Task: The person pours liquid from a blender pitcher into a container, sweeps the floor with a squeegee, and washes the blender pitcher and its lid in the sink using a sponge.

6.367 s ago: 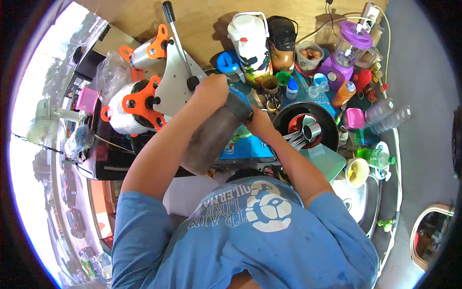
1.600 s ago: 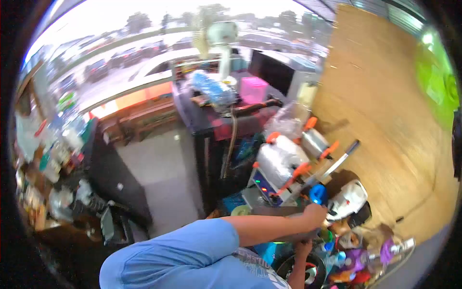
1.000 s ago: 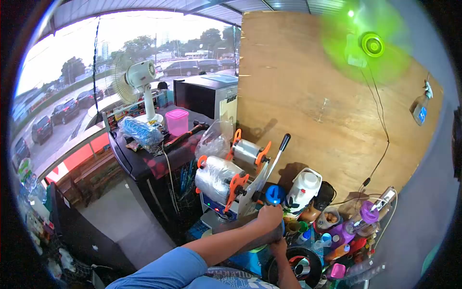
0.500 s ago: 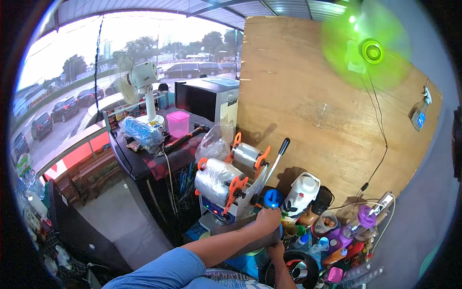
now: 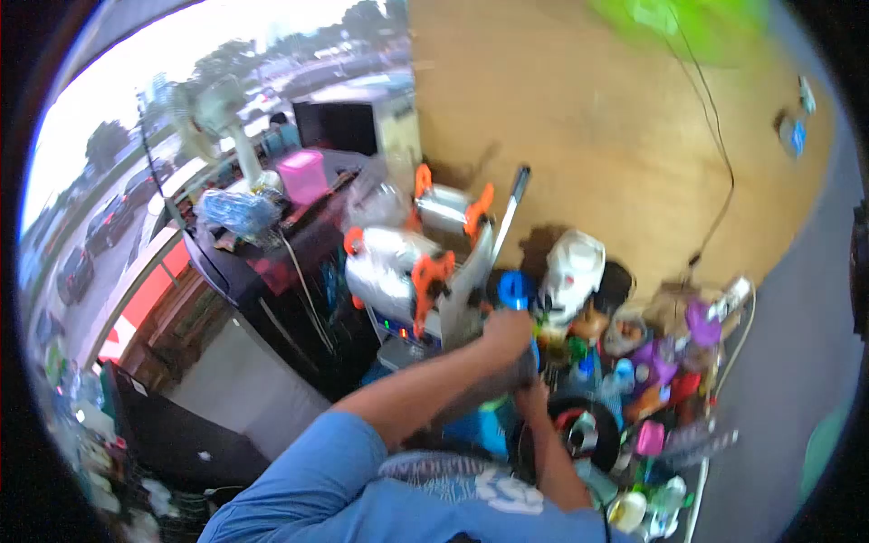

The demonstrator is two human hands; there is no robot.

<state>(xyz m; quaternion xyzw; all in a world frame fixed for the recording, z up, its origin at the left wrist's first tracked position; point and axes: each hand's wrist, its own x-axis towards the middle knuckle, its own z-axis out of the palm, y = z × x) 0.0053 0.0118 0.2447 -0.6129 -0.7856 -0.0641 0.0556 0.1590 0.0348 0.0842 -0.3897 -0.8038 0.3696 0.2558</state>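
A dark cylindrical container point(image 5: 480, 387) lies tilted in front of my body, partly covered by my left forearm. My left hand point(image 5: 507, 333) is wrapped round its upper end near a blue rim. Against the same end, lower and to the right, my right hand point(image 5: 530, 398) is closed on the container, its fingers blurred. Just left of the container stands a sealing machine with film rolls point(image 5: 385, 276) and a lever point(image 5: 511, 213). Behind my left hand is a blue lid-like item point(image 5: 514, 288). A black pan point(image 5: 602, 443) with metal utensils sits beside my right forearm.
A white jug point(image 5: 572, 276), a purple blender point(image 5: 654, 364) and a pink container point(image 5: 650, 438) crowd the counter on the right. On the left, a dark cabinet top holds a pink box point(image 5: 303, 176) and a fan point(image 5: 217, 113). A wooden panel point(image 5: 579, 127) rises behind.
The view has tilted downward, so more of my shirt and the right-hand counter shows. Both hands keep their hold on the container.
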